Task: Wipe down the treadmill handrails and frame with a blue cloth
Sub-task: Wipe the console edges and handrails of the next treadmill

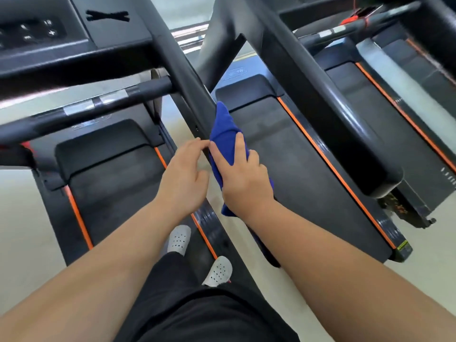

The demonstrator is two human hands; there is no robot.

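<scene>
A blue cloth (225, 134) is wrapped over the black side handrail (177, 62) of the left treadmill, near the rail's lower end. My right hand (243, 178) grips the cloth round the rail, fingers spread on top of the fabric. My left hand (183, 174) is just left of the cloth, its fingertips touching the cloth's edge with the fingers lightly bent. The rail under the cloth is hidden.
A treadmill console (32, 28) sits at the top left, above a front crossbar (86, 104). A second treadmill's thick handrail (320, 95) runs to the right. Two belts (296, 164) with orange trim lie below. My white shoes (179, 239) stand on the left deck's edge.
</scene>
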